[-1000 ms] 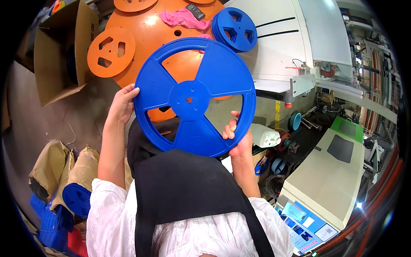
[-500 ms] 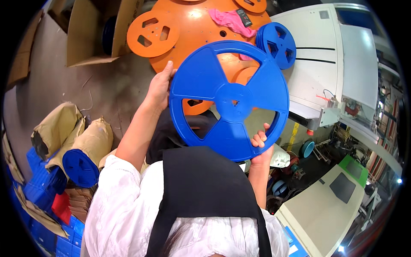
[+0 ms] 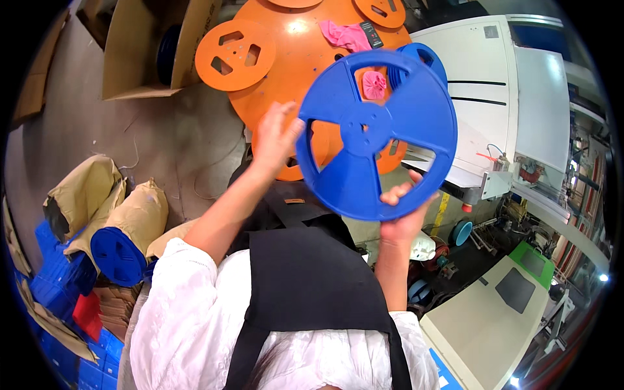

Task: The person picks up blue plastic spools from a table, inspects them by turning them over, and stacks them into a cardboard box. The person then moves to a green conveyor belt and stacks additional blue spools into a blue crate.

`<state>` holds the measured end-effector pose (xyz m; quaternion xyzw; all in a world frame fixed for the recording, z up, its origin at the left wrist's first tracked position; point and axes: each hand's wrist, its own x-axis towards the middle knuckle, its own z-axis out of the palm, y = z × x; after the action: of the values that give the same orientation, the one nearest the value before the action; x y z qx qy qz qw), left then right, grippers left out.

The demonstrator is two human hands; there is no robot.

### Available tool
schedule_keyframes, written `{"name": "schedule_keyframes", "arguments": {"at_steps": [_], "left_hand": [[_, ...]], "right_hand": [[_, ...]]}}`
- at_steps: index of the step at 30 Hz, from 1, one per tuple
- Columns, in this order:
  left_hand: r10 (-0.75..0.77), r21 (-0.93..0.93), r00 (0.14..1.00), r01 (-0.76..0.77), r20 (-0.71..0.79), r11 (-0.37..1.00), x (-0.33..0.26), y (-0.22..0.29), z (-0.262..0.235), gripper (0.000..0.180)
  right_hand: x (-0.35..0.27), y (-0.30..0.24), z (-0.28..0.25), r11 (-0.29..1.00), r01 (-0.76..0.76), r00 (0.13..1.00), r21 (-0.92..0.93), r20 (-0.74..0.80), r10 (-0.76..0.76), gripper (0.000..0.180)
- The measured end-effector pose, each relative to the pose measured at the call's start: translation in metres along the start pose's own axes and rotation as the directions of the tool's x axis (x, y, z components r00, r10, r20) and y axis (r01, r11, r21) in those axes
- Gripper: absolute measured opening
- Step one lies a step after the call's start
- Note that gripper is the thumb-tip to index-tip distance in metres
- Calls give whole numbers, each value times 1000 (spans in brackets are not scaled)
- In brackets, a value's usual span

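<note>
A large blue plastic reel [image 3: 377, 136] with spoke cut-outs is held up in front of me. My right hand [image 3: 403, 211] grips its lower rim from below. My left hand [image 3: 276, 136] is at its left rim with fingers spread, touching or just off the edge. Behind the reel lies a big round orange disc [image 3: 305, 58] with a pink cloth [image 3: 344, 36] on it.
A smaller orange reel [image 3: 235, 55] leans by a cardboard box [image 3: 146, 49]. Another blue reel [image 3: 426, 55] sits against a white machine [image 3: 513, 97]. Paper-wrapped rolls [image 3: 130, 214], one with a blue reel [image 3: 118, 255] at its end, and blue crates [image 3: 58, 279] lie at left. A beige cabinet [image 3: 500, 318] stands at lower right.
The blue reel has shifted to the right in view and tilted. My left hand has loosened from gripping its left rim to spread fingers; the right hand stays on the lower rim.
</note>
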<state>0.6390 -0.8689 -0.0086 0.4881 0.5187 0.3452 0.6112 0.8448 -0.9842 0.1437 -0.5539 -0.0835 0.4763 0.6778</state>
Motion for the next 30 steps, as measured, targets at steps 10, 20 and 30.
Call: {"name": "schedule_keyframes", "arguments": {"at_steps": [10, 20, 30], "left_hand": [[11, -729, 735, 671, 678, 132, -36, 68, 29, 60], [49, -612, 610, 786, 791, 88, -49, 51, 21, 80], [130, -573, 569, 820, 812, -12, -44, 37, 32, 82]], "right_hand": [[-14, 20, 63, 97, 906, 419, -411, 903, -90, 62], [-6, 12, -8, 78, 544, 770, -835, 460, -443, 52], [2, 28, -17, 515, 487, 864, -705, 303, -402, 59]]}}
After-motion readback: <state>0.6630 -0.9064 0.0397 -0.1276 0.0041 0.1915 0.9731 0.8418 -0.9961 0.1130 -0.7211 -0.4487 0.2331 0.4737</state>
